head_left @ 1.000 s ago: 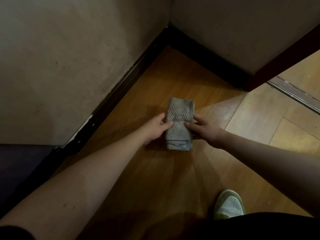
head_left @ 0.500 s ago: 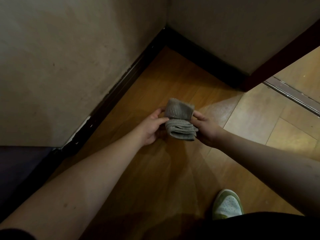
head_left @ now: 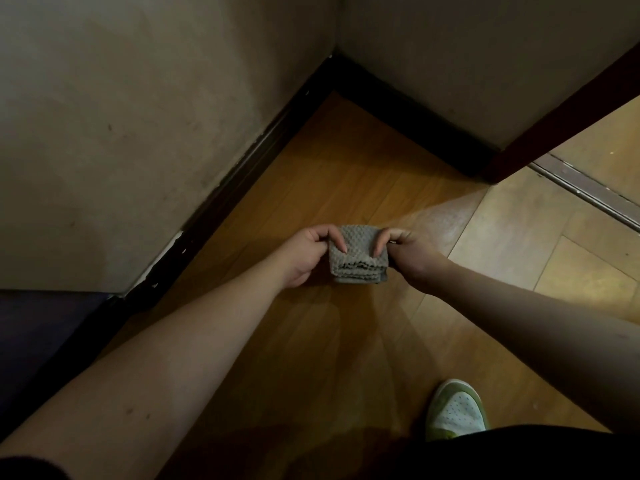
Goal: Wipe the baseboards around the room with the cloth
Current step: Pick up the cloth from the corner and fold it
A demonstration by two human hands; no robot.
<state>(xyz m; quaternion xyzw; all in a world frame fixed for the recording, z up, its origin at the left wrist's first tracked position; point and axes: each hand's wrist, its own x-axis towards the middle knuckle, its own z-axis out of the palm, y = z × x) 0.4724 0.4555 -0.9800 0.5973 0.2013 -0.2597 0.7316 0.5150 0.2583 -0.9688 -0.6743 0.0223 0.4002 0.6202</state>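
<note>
The grey waffle-textured cloth (head_left: 358,252) is held above the wooden floor (head_left: 346,341), in mid-air between both hands and well apart from either wall. It is folded into a compact pad; several layered edges show along its near side.

The left hand (head_left: 304,254) pinches the cloth's left edge, thumb laid on top and fingers curled beneath. The right hand (head_left: 410,252) does the same on the right edge. Both grips are closed on the fabric; neither hand is free.

The dark baseboard (head_left: 221,199) runs along the foot of the left wall and meets a second run at the far corner of the floor. Chipped or peeling paint appears near its near end, though the light is poor and this could be a pale mark. Nothing touches the baseboard.

Step in hand, as judged: preparation of the cloth, folding it to a wiping pad. No wiping contact exists at present, so the task proper looks to be at its start.

The next move calls for passing the pad to one hand, lowering toward the left wall, and pressing a flat face of the cloth against the baseboard before drawing it along toward the corner.

A green-and-white shoe (head_left: 455,410) stands on the floor near its lower right edge.
</note>
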